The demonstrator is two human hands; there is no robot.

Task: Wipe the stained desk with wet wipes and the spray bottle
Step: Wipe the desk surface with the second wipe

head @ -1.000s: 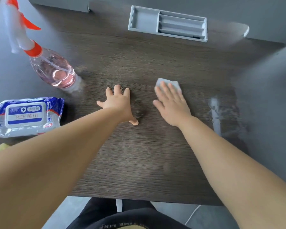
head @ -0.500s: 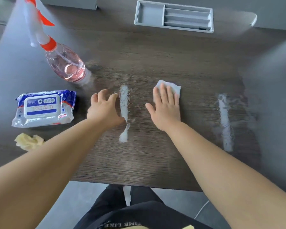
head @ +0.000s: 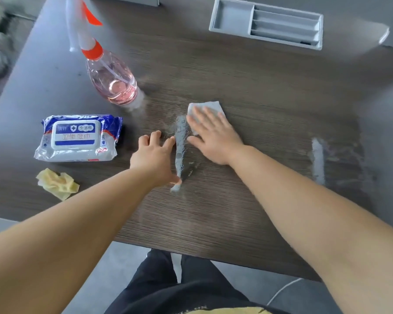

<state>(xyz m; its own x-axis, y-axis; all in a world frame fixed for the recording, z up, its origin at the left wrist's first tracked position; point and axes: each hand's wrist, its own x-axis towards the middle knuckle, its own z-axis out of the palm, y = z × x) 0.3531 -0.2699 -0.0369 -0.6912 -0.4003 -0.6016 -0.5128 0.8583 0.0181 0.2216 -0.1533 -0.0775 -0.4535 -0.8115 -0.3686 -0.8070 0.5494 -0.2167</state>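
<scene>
My right hand (head: 213, 137) lies flat on a white wet wipe (head: 210, 106), pressing it onto the dark wood desk (head: 236, 211). Just left of it runs a whitish wet streak (head: 180, 146). My left hand (head: 156, 158) rests flat on the desk on the streak's other side, fingers spread. A second pale streak (head: 318, 159) marks the desk at the right. The spray bottle (head: 114, 82), clear with pink liquid and an orange-white trigger, stands at the back left. A blue-and-white wet wipes pack (head: 77, 138) lies left of my left hand.
A crumpled yellowish used wipe (head: 57, 183) lies in front of the pack. A grey recessed tray (head: 266, 23) sits in the desk's far edge. The desk's near edge runs just above my dark trousers (head: 179, 288).
My right hand slid the wipe left, next to the middle streak. My left hand shifted left, uncovering that streak. The view dropped, bringing the yellow wipe into sight.
</scene>
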